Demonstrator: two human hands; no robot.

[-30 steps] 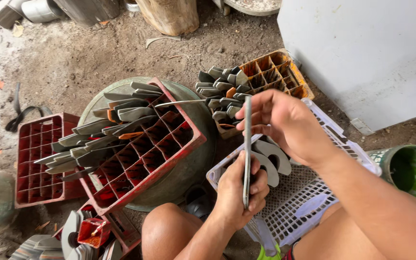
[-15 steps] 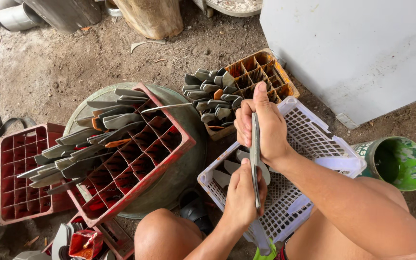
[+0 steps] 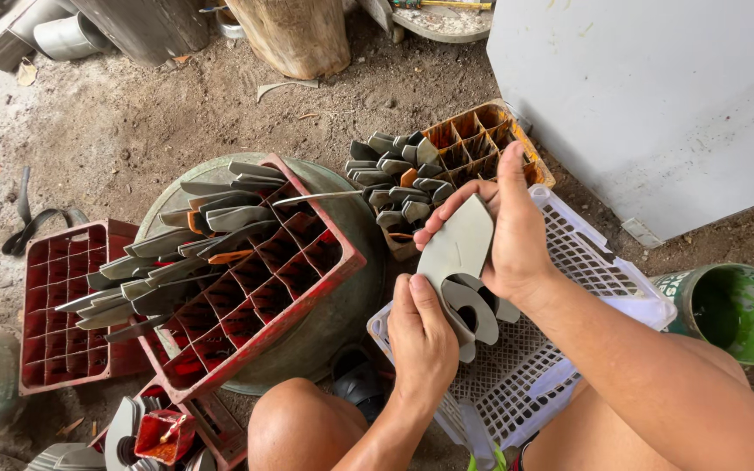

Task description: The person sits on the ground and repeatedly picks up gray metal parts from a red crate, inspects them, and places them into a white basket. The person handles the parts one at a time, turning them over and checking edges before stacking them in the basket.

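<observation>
My right hand (image 3: 506, 228) and my left hand (image 3: 421, 336) together hold a flat grey metal blade (image 3: 455, 249), its broad face turned up, above a white plastic basket (image 3: 599, 262). My right hand grips its upper end, my left hand its lower end. More curved grey blades (image 3: 473, 307) lie in the basket just under my hands. To the left, a red divided crate (image 3: 263, 288) rests tilted on a round green drum and holds several grey blades (image 3: 176, 249). An orange divided crate (image 3: 482, 139) behind my hands holds several more blades (image 3: 394, 183).
A second red crate (image 3: 58, 305) stands at the left on the dirt ground. A green bucket (image 3: 730, 310) sits at the right, below a large grey-white panel (image 3: 656, 96). A tree stump (image 3: 300, 35) and pipes stand at the back. My bare knee (image 3: 303, 427) is below.
The blade was held edge-on like a thin strip; it has been turned so its broad flat face shows. My hands have drawn closer together over the basket.
</observation>
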